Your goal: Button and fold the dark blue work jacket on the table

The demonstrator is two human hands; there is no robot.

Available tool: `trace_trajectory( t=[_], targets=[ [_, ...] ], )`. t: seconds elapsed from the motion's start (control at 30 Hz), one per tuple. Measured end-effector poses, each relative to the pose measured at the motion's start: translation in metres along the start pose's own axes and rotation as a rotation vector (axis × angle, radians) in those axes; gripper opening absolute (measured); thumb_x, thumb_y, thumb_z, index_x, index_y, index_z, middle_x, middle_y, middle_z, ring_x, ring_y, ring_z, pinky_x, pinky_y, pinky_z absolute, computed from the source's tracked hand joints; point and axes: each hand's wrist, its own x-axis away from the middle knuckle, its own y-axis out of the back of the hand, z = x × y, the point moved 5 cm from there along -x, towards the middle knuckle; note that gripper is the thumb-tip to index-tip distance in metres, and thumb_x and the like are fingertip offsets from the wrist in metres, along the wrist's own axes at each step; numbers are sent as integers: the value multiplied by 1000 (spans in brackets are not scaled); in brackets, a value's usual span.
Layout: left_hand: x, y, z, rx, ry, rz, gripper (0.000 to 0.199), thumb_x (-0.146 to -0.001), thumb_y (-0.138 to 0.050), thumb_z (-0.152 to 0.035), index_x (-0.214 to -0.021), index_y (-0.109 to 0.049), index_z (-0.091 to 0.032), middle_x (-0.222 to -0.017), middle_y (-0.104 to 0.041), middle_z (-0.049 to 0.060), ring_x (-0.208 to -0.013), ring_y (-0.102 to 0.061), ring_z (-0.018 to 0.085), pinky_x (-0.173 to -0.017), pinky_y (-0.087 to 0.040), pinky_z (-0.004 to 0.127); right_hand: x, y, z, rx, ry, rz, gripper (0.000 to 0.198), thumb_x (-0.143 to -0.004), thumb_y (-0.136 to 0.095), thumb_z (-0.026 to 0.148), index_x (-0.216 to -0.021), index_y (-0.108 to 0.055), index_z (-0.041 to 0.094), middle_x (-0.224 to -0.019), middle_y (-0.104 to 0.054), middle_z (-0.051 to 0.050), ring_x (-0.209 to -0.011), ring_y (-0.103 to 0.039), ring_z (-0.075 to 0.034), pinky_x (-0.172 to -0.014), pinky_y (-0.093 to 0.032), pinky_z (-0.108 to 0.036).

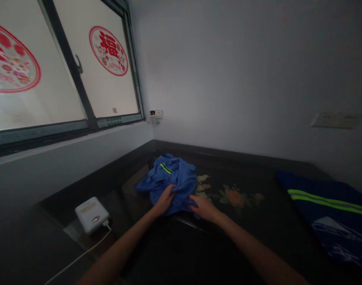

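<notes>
A crumpled blue garment point(183, 174) with a yellow-green reflective stripe lies bunched on the dark glossy table point(228, 249). My left hand point(165, 201) grips its near side, the thumb on top of the cloth and the other fingers hidden in the folds. To the right, my right hand point(205, 207) pinches the garment's near right edge. The cloth is too rumpled to tell which parts of it I hold.
A white box-shaped device point(91, 211) with a white cable point(82, 255) sits at the left. On the right lies a flat dark blue cloth point(332, 213) with a yellow-green stripe. Walls border the table behind and at left; sockets point(158, 114) sit in the corner.
</notes>
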Motion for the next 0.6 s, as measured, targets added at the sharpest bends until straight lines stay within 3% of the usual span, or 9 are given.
trace_trajectory(
  t=[0.2, 0.37, 0.47, 0.53, 0.6],
  targets=[
    [28, -83, -97, 14, -154, 321, 26, -88, -44, -24, -112, -55, -22, -116, -60, 7, -112, -54, 19, -99, -39, 31, 117, 70, -39, -176, -130, -58, 18, -87, -51, 35, -84, -59, 20, -80, -64, 0, -76, -60, -17, -68, -41, -25],
    [44, -136, -185, 96, -254, 590, 29, -92, -43, -37, -112, -53, -20, -108, -63, 7, -98, -60, 19, -86, -45, 28, 208, 132, -61, -189, -334, -189, 28, -85, -50, 46, -81, -60, 20, -78, -63, 0, -77, -59, -19, -70, -44, -28],
    [54, -156, -216, 75, -321, 691, 50, -82, -59, -45, -123, -46, -20, -113, -63, 9, -100, -61, 23, -84, -47, 30, 252, 160, -69, -161, -447, -324, 31, -82, -51, 51, -81, -62, 22, -80, -65, -2, -78, -60, -21, -73, -46, -32],
    [61, -164, -227, 1, -377, 748, 65, -74, -69, -42, -129, -42, -21, -113, -63, 10, -99, -62, 25, -81, -48, 31, 279, 174, -76, -161, -515, -453, 34, -78, -54, 55, -82, -64, 22, -83, -66, -4, -79, -61, -23, -74, -48, -35],
    [63, -165, -231, -75, -420, 781, 65, -76, -68, -34, -133, -39, -23, -112, -65, 10, -98, -64, 26, -79, -49, 31, 301, 184, -84, -199, -580, -578, 37, -74, -57, 58, -82, -65, 23, -85, -68, -5, -80, -62, -25, -74, -49, -37]
  ],
)
